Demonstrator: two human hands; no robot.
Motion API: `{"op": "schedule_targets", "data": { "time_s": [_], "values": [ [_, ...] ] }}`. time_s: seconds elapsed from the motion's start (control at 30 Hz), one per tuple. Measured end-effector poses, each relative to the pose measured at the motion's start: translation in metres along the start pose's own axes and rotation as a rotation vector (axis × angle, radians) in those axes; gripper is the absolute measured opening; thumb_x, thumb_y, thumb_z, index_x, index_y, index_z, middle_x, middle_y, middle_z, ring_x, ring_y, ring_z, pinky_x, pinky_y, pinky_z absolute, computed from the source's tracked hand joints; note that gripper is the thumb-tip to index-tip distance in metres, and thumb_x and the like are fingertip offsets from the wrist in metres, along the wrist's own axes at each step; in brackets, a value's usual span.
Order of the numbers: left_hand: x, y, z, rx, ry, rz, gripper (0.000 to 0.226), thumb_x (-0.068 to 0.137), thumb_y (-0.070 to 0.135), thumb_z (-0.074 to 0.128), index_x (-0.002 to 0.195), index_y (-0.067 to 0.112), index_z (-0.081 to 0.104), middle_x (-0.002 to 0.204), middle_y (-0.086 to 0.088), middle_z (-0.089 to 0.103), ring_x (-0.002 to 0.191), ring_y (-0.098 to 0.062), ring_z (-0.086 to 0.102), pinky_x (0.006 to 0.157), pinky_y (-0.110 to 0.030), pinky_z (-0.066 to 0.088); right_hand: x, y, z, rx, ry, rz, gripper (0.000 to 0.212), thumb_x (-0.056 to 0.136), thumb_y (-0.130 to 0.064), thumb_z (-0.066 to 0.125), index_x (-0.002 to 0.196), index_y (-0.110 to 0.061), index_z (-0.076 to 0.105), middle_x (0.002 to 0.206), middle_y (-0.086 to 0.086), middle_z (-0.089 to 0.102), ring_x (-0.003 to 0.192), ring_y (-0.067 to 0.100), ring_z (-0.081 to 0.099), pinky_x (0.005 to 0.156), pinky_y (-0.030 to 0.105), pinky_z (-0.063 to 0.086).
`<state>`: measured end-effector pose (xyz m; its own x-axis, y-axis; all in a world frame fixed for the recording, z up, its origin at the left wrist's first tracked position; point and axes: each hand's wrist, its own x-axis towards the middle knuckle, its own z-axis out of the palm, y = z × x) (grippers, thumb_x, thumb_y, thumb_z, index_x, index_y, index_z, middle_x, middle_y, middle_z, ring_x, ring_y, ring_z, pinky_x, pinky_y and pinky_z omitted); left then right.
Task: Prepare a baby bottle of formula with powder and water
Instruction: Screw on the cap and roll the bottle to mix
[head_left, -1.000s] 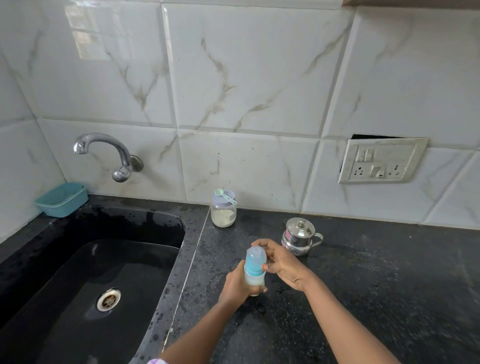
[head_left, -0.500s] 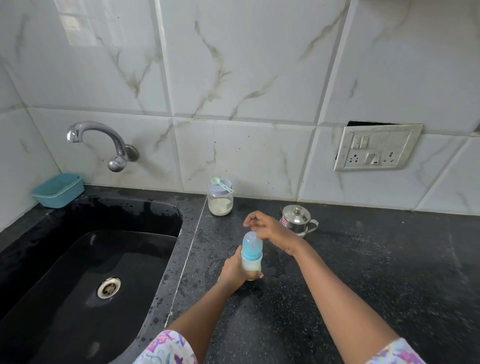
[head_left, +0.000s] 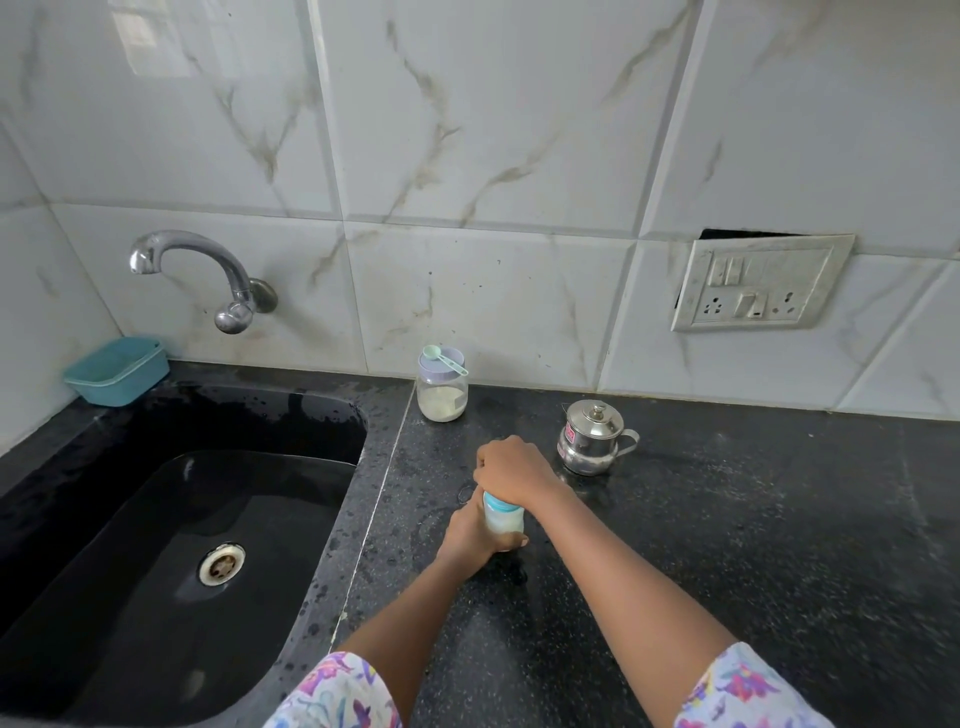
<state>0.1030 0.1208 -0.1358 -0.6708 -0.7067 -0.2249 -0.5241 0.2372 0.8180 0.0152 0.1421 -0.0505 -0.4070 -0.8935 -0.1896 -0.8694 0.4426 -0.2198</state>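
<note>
The black speckled stone tabletop (head_left: 727, 519) filled the lower right of the frame, the black sink (head_left: 208, 415) the lower left. Above centre stood a glass jar (head_left: 442, 400) of pale powder and a small lidded steel pot (head_left: 592, 439). At centre the right hand (head_left: 511, 470) clamped the top of the clear, blue-collared baby bottle (head_left: 503, 522), the left hand (head_left: 470, 535) gripping its base. A green scoop (head_left: 441, 358) lay across the jar's lid.
</note>
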Motion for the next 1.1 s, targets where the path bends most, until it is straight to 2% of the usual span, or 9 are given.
{"op": "schedule_targets", "data": {
  "time_s": [0.4, 0.6, 0.77, 0.83, 0.87, 0.93, 1.0, 1.03, 1.1],
  "values": [
    [0.004, -0.004, 0.003, 0.024, 0.020, -0.006, 0.069, 0.067, 0.030, 0.080, 0.125, 0.018, 0.046, 0.114, -0.001, 0.063, 0.102, -0.016, 0.058, 0.075, -0.024, 0.041, 0.004, 0.003, 0.004, -0.075, 0.075, -0.102, 0.030, 0.088, -0.018, 0.045, 0.104, -0.009, 0.069, 0.108, 0.012, 0.067, 0.102, 0.033, 0.057, 0.082, 0.037, 0.044],
    [0.005, -0.006, 0.002, 0.052, 0.015, -0.014, 0.066, 0.064, 0.037, 0.080, 0.121, 0.019, 0.051, 0.110, 0.000, 0.065, 0.091, -0.010, 0.055, 0.071, -0.023, 0.041, 0.002, 0.004, 0.010, -0.036, 0.118, -0.097, 0.027, 0.087, -0.018, 0.045, 0.101, -0.014, 0.068, 0.106, 0.012, 0.067, 0.102, 0.035, 0.058, 0.082, 0.037, 0.045],
    [0.006, -0.008, 0.005, 0.063, 0.010, -0.011, 0.069, 0.065, 0.038, 0.078, 0.124, 0.019, 0.047, 0.110, 0.000, 0.064, 0.101, -0.017, 0.059, 0.074, -0.026, 0.044, -0.002, 0.005, 0.013, 0.059, 0.173, -0.106, 0.018, 0.089, -0.018, 0.045, 0.096, -0.016, 0.061, 0.105, 0.006, 0.062, 0.097, 0.031, 0.058, 0.077, 0.035, 0.041],
    [0.005, -0.008, 0.005, 0.042, 0.015, -0.005, 0.070, 0.067, 0.033, 0.079, 0.126, 0.020, 0.043, 0.113, -0.001, 0.062, 0.104, -0.017, 0.057, 0.076, -0.026, 0.043, -0.004, 0.007, 0.008, 0.185, 0.157, -0.112, 0.019, 0.090, -0.026, 0.049, 0.105, -0.018, 0.059, 0.109, 0.001, 0.059, 0.101, 0.023, 0.056, 0.076, 0.031, 0.037],
    [0.005, -0.009, 0.005, 0.027, 0.013, -0.006, 0.071, 0.067, 0.031, 0.079, 0.127, 0.021, 0.042, 0.115, 0.000, 0.061, 0.105, -0.017, 0.057, 0.078, -0.026, 0.043, -0.007, 0.008, 0.006, 0.332, 0.117, -0.109, 0.023, 0.089, -0.030, 0.053, 0.109, -0.019, 0.058, 0.112, -0.002, 0.057, 0.104, 0.017, 0.054, 0.079, 0.029, 0.036],
    [0.004, -0.010, 0.004, 0.011, 0.006, 0.003, 0.075, 0.066, 0.030, 0.080, 0.129, 0.023, 0.039, 0.118, 0.001, 0.060, 0.107, -0.016, 0.055, 0.084, -0.028, 0.045, -0.016, 0.017, 0.001, 0.785, 0.031, -0.120, 0.031, 0.083, -0.029, 0.059, 0.113, -0.023, 0.056, 0.121, -0.006, 0.052, 0.110, 0.009, 0.048, 0.086, 0.026, 0.035],
    [0.005, -0.009, 0.003, 0.007, -0.001, 0.017, 0.080, 0.066, 0.030, 0.081, 0.132, 0.022, 0.037, 0.120, 0.002, 0.059, 0.108, -0.016, 0.054, 0.086, -0.027, 0.043, -0.026, 0.034, 0.005, 1.168, 0.025, -0.134, 0.044, 0.069, -0.017, 0.056, 0.112, -0.029, 0.053, 0.130, -0.006, 0.047, 0.118, 0.007, 0.042, 0.091, 0.027, 0.037],
    [0.005, -0.009, 0.002, 0.004, -0.006, 0.019, 0.082, 0.065, 0.029, 0.081, 0.134, 0.022, 0.036, 0.120, 0.001, 0.059, 0.109, -0.016, 0.054, 0.087, -0.026, 0.042, -0.031, 0.044, 0.012, 1.249, 0.029, -0.128, 0.053, 0.063, -0.011, 0.053, 0.112, -0.031, 0.052, 0.133, -0.004, 0.047, 0.118, 0.009, 0.043, 0.089, 0.027, 0.040],
    [0.004, -0.006, 0.001, -0.005, -0.019, 0.027, 0.084, 0.066, 0.028, 0.081, 0.135, 0.021, 0.035, 0.122, 0.001, 0.059, 0.110, -0.016, 0.055, 0.091, -0.028, 0.044, -0.039, 0.057, 0.031, 1.215, 0.002, -0.133, 0.067, 0.058, -0.004, 0.057, 0.116, -0.035, 0.049, 0.132, 0.001, 0.051, 0.113, 0.013, 0.052, 0.082, 0.025, 0.046]
  ]
}}
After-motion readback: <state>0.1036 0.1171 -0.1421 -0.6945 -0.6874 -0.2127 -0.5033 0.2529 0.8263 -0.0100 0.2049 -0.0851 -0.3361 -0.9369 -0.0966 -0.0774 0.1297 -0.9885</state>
